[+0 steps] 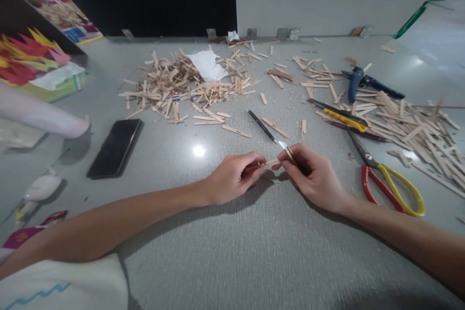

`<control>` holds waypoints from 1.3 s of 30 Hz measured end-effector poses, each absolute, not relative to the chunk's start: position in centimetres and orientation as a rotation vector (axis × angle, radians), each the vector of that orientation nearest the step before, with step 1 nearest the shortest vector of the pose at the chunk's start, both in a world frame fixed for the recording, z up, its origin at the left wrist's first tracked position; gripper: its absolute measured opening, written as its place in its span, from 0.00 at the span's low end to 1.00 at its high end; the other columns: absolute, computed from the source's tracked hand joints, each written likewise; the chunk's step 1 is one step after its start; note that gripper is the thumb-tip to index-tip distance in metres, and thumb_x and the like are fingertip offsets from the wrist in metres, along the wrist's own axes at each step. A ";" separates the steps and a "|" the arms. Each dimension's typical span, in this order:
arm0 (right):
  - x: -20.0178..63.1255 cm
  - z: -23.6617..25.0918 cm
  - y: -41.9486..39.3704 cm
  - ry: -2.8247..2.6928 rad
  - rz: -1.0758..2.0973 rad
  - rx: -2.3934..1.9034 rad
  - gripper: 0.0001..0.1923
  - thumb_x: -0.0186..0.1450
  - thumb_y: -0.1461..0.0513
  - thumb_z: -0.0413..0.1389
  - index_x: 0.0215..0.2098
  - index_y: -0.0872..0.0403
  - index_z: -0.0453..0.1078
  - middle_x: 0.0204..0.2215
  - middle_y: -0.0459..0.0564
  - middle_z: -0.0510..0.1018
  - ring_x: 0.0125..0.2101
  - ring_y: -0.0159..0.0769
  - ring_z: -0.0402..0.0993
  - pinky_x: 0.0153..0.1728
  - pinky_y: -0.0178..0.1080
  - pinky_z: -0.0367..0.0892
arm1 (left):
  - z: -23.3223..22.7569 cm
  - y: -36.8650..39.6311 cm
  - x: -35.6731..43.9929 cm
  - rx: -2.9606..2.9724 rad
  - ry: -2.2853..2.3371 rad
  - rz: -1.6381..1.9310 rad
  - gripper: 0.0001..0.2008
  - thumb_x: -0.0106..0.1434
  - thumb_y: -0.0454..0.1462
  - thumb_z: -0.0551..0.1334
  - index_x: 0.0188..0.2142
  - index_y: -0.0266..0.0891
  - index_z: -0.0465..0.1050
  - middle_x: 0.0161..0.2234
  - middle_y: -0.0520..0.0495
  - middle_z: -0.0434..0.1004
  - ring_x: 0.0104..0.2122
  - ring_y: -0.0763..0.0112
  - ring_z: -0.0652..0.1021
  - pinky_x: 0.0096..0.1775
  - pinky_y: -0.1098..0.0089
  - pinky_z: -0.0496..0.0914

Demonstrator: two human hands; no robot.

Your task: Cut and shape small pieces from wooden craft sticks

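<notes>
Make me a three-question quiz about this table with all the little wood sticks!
1. Where is the phone?
A. left of the hands
B. under the scissors
C. on the stick pile

2. What colours are the scissors' handles?
A. blue and green
B. red and yellow
C. black and white

3. What does the right hand hold?
A. a knife
B. a cup
C. nothing

Answers: 1 A, the phone lies flat on the table left of the left hand. 2 B, one loop is red, one yellow. 3 A, a small knife pokes out of the fingers, against a stick that the left hand pinches.
</notes>
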State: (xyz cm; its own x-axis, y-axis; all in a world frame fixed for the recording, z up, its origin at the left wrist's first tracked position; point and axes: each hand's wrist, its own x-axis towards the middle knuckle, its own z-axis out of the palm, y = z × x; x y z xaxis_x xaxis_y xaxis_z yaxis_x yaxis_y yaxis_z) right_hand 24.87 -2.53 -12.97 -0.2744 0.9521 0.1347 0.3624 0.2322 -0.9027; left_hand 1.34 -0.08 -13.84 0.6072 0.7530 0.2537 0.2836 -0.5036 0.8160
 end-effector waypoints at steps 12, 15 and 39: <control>24.7 -13.7 -3.2 -1.734 0.845 -1.182 0.20 0.74 0.60 0.57 0.63 0.48 0.62 0.40 0.49 0.83 0.32 0.35 0.80 0.30 0.37 0.73 | -13.4 0.6 1.3 1.663 0.825 0.707 0.10 0.81 0.44 0.53 0.44 0.42 0.64 0.25 0.53 0.79 0.18 0.77 0.70 0.23 0.75 0.65; 24.4 -13.4 -4.0 -1.762 0.908 -1.150 0.19 0.76 0.62 0.54 0.64 0.48 0.61 0.37 0.46 0.85 0.22 0.29 0.75 0.24 0.34 0.71 | -13.7 0.6 1.2 1.656 0.853 0.756 0.14 0.81 0.49 0.54 0.42 0.43 0.62 0.25 0.54 0.79 0.18 0.77 0.69 0.23 0.76 0.64; 23.8 -9.5 -4.4 -1.664 1.292 -1.332 0.17 0.71 0.59 0.58 0.53 0.55 0.84 0.30 0.49 0.84 0.14 0.25 0.66 0.12 0.31 0.64 | -15.0 -0.2 1.1 2.398 0.996 1.046 0.20 0.84 0.41 0.49 0.37 0.39 0.71 0.19 0.60 0.65 0.16 0.79 0.63 0.22 0.76 0.58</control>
